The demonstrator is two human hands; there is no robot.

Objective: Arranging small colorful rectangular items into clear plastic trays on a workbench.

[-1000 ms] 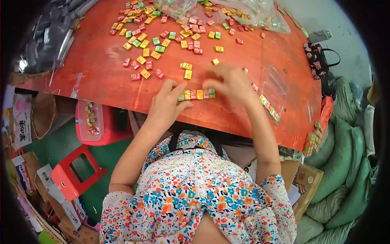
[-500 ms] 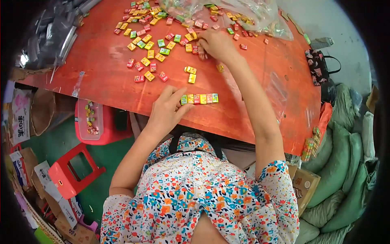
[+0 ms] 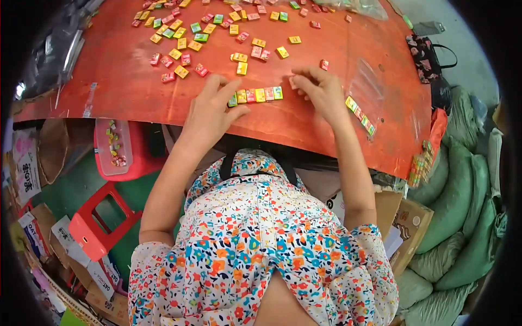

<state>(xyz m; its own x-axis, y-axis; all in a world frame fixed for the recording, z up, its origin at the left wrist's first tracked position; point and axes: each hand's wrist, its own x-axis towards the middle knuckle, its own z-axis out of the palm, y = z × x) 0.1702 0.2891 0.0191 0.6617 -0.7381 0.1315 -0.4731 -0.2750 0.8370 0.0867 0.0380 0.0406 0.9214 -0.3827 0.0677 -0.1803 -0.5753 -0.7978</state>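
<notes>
A short row of small boxes (image 3: pixel 255 95), coloured green, yellow, red and pink, lies side by side near the table's front edge. My left hand (image 3: pixel 209 108) pinches the row's left end, its thumb on the near side and its forefinger on the far side. To the right of the row, my right hand (image 3: pixel 322 93) is closed on a small pink box (image 3: pixel 293 82), mostly covered by its fingers. Just beyond the row sit a few loose yellow boxes (image 3: pixel 242 68). A second row of boxes (image 3: pixel 360 115) slants across the table beside my right wrist.
Many loose small boxes (image 3: pixel 182 42) are scattered over the far part of the red table (image 3: pixel 130 89). A clear plastic bag (image 3: pixel 364 7) lies at the far edge. A red stool (image 3: pixel 98 228) and a plastic tub (image 3: pixel 114 149) are at left; green sacks (image 3: pixel 459 217) at right.
My right hand has come back from the scattered boxes toward me, holding a small pink box. The left hand stays at the row. The whole view has shifted, and the second row now shows.
</notes>
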